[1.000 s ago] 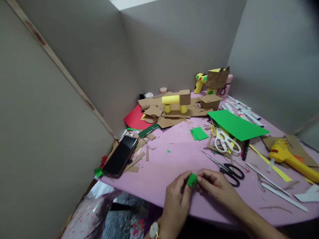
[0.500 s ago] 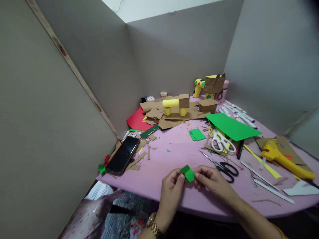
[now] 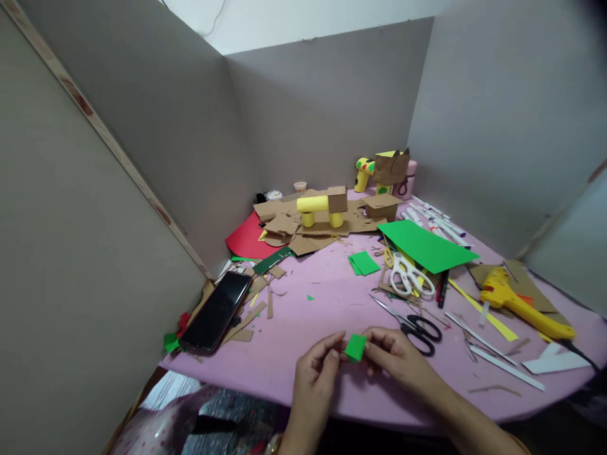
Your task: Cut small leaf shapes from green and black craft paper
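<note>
Fingers [image 3: 378, 354] at edges of green paper [image 3: 355, 347], open tabletop [image 3: 327, 319] beyond

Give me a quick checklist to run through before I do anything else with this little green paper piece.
1. Green paper piece gripped: ok, at the right hand's fingertips.
2. Left hand gripping it too: cannot tell; its fingertips are right beside the paper.
3. Right hand clear of the black-handled scissors: cannot tell; they lie very close together.
4. Phone well back from the table edge: not ok, its near end is close.
5. Glue gun out of both hands: ok, it is lying down.
6. Glue gun cool: cannot tell.
</note>
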A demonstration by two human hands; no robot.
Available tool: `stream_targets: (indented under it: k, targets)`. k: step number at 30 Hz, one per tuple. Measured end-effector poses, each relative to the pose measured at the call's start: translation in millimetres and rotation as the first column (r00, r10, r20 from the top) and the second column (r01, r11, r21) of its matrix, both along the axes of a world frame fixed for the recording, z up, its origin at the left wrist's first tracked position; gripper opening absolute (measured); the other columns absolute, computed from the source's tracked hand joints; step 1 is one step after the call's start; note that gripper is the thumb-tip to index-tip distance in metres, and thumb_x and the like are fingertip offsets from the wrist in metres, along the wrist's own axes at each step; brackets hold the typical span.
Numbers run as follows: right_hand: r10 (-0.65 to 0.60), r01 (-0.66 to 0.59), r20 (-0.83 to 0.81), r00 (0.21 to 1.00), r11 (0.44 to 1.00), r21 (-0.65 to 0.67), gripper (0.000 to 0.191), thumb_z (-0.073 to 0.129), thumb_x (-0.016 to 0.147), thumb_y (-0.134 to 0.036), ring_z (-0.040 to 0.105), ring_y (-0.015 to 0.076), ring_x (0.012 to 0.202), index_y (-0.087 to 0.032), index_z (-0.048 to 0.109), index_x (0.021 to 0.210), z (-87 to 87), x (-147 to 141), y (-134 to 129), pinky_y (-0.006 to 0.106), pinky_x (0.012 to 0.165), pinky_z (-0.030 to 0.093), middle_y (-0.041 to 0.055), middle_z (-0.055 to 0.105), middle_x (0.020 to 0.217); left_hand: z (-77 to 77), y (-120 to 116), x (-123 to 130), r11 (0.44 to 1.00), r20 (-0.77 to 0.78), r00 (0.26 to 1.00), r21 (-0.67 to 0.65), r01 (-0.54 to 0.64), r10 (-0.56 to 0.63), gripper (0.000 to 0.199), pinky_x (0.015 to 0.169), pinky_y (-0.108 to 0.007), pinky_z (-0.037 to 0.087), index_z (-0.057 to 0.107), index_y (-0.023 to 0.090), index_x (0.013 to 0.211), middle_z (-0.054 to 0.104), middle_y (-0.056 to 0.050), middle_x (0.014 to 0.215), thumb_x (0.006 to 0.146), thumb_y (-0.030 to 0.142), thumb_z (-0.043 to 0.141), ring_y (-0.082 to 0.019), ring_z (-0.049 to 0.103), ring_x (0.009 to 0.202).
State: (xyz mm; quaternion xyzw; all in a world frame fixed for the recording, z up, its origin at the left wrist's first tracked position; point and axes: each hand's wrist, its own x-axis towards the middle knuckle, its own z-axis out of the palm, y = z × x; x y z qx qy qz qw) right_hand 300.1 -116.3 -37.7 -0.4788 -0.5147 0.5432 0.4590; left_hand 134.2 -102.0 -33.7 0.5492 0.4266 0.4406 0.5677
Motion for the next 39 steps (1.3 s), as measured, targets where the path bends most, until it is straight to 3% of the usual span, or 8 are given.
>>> stream_targets:
  k: [3,6,10,17,24,27,32,39]
  targets:
    - [-0.015,0.012,0.056,0.998,0.999,0.037,0.031,0.056,0.083,-0.041,0.050,0.0110,0.048,-0.014,0.064,0.071,4.0,-0.1,-2.1,0.023,0.048,0.039,-0.0027,0.055,0.054,3.8,1.0,-0.4,0.993,0.075,0.997,-0.118,-0.013,0.022,0.029,0.071,-0.027,0.050,0.068,0.017,0.100,0.073,-0.006,0.083,0.081,0.036,0.057,-0.018,0.065,0.075]
    - [-0.048,0.039,0.114,0.992,0.996,0.084,0.026,0.055,0.084,-0.035,0.051,0.0125,0.054,-0.015,0.066,0.071,8.4,-1.8,-7.8,0.023,0.053,0.039,-0.0018,0.057,0.057,9.7,0.6,0.3,0.984,0.083,0.996,-0.174,0.032,-0.018,0.027,0.069,-0.027,0.050,0.069,0.015,0.091,0.072,-0.007,0.084,0.073,0.036,0.068,-0.019,0.064,0.075]
    - [-0.088,0.070,0.151,0.985,0.990,0.125,0.024,0.054,0.085,-0.034,0.054,0.0153,0.061,-0.017,0.065,0.071,13.3,-6.3,-18.9,0.025,0.058,0.042,0.0005,0.061,0.063,16.1,-5.4,0.7,0.979,0.081,0.991,-0.168,0.119,-0.107,0.022,0.069,-0.027,0.049,0.071,0.014,0.083,0.073,-0.008,0.081,0.070,0.030,0.071,-0.019,0.064,0.074]
    - [-0.084,0.085,-0.011,0.996,0.995,0.055,0.028,0.055,0.083,-0.044,0.055,0.0162,0.062,-0.017,0.062,0.080,18.2,-11.6,-36.1,0.025,0.058,0.044,0.0016,0.061,0.066,18.7,-22.4,7.7,0.984,0.162,0.986,-0.179,-0.007,0.037,0.018,0.064,-0.023,0.047,0.071,0.016,0.078,0.072,-0.004,0.071,0.067,0.030,0.073,-0.016,0.063,0.068]
    - [-0.116,0.097,0.170,0.979,0.989,0.114,0.028,0.051,0.086,-0.040,0.051,0.0154,0.059,-0.018,0.061,0.071,24.1,-11.8,-43.2,0.024,0.056,0.041,-0.0005,0.057,0.061,26.4,-26.8,8.1,0.987,0.106,0.994,-0.159,0.013,0.003,0.017,0.063,-0.021,0.044,0.071,0.017,0.076,0.068,-0.001,0.068,0.069,0.033,0.071,-0.014,0.058,0.067]
    - [-0.108,0.086,0.174,0.979,0.988,0.128,0.028,0.049,0.087,-0.040,0.052,0.0158,0.060,-0.019,0.061,0.071,25.2,-11.3,-45.5,0.024,0.057,0.042,-0.0004,0.057,0.062,30.0,-26.4,7.7,0.989,0.089,0.996,-0.148,0.026,-0.012,0.018,0.061,-0.020,0.043,0.071,0.016,0.071,0.066,0.000,0.063,0.070,0.034,0.071,-0.014,0.056,0.063]
    - [-0.069,0.063,0.104,0.992,0.997,0.054,0.026,0.054,0.083,-0.042,0.049,0.0152,0.058,-0.019,0.059,0.072,24.3,-10.5,-48.2,0.024,0.055,0.040,-0.0013,0.055,0.061,28.8,-27.7,9.6,0.978,0.122,0.992,-0.211,0.005,0.021,0.023,0.058,-0.020,0.042,0.069,0.016,0.071,0.062,0.000,0.061,0.068,0.038,0.072,-0.013,0.053,0.059]
    - [-0.045,0.046,0.026,0.999,0.998,-0.041,0.029,0.052,0.084,-0.044,0.052,0.0152,0.059,-0.019,0.055,0.070,24.1,-7.9,-45.1,0.025,0.056,0.041,-0.0011,0.055,0.061,26.9,-26.2,9.6,0.953,0.184,0.981,-0.283,0.107,-0.056,0.027,0.055,-0.022,0.044,0.069,0.015,0.075,0.064,-0.001,0.064,0.065,0.040,0.074,-0.013,0.055,0.058]
